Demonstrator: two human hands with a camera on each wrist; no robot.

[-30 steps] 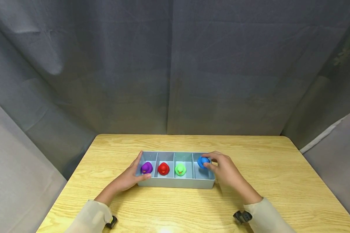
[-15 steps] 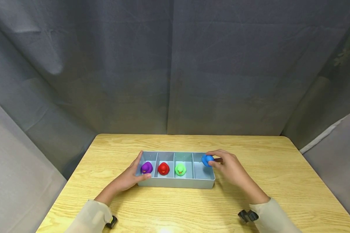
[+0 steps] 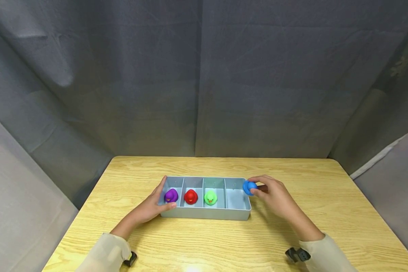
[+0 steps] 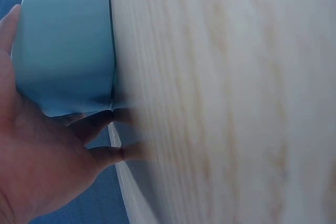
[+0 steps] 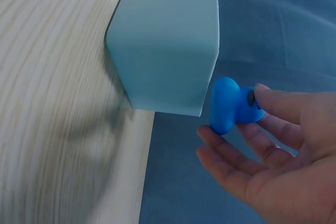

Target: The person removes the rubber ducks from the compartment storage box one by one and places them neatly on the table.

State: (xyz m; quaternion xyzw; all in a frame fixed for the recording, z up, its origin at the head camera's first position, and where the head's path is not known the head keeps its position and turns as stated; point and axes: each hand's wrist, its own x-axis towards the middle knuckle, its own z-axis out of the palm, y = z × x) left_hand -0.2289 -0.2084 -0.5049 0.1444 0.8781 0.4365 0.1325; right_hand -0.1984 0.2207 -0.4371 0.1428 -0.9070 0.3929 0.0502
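A grey divided box [image 3: 205, 214] with a row of compartments sits on the wooden table. From left to right it holds a purple rubber duck [image 3: 171, 195], a red rubber duck [image 3: 190, 197] and a green rubber duck [image 3: 210, 197]. My left hand [image 3: 149, 207] grips the box's left end, thumb at the front rim and a finger at the back corner. Between thumb and fingertips my right hand [image 3: 273, 194] pinches a blue rubber duck [image 3: 249, 187], which overlaps the box's right rim. In the right wrist view the blue duck [image 5: 226, 106] is raised beside the box's end wall.
The wooden table [image 3: 204, 245] reaches past the box on all sides. Grey curtains [image 3: 139, 94] hang behind it and at both sides. Both sleeves carry a small black device, one of them the right device [image 3: 297, 255].
My right hand has lifted the blue duck out of the rightmost compartment and carried it right, to the box's right rim. The left hand and the box have stayed in place.
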